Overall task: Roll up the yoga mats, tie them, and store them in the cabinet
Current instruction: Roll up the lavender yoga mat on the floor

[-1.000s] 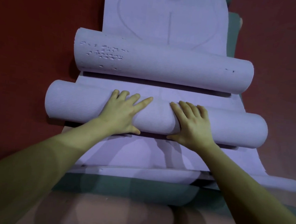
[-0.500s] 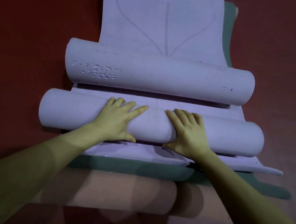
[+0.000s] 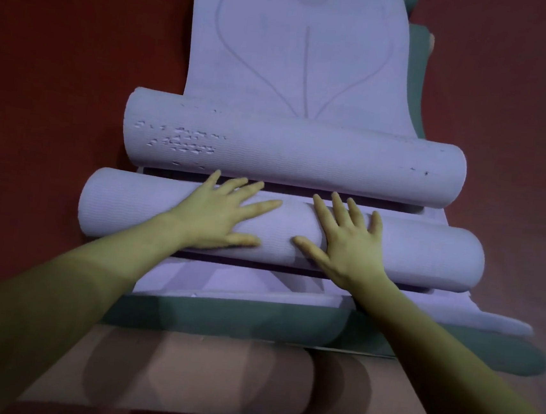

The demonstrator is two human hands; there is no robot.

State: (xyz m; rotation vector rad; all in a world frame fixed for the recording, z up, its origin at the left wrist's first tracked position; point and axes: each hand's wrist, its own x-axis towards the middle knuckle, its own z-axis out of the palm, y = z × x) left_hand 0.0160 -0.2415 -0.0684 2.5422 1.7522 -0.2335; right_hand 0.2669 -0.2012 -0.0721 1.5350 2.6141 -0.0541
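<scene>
Two lavender mat rolls lie across the floor. On the near roll, my left hand and my right hand press flat side by side at its middle, fingers spread and straight, fingertips reaching its far edge. Just beyond, almost touching, sits the far roll, with scuff marks near its left end. Past it, the unrolled part of the lavender mat stretches away, printed with thin curved lines. A short lavender flap shows below the near roll.
A green mat lies under the lavender ones and shows at the near edge and far right. A pinkish mat lies nearest to me. Red floor surrounds the mats on both sides.
Both hands have slid forward over the top of the near roll, fingers now stretched out. The near roll has moved closer to the far roll, narrowing the gap.
</scene>
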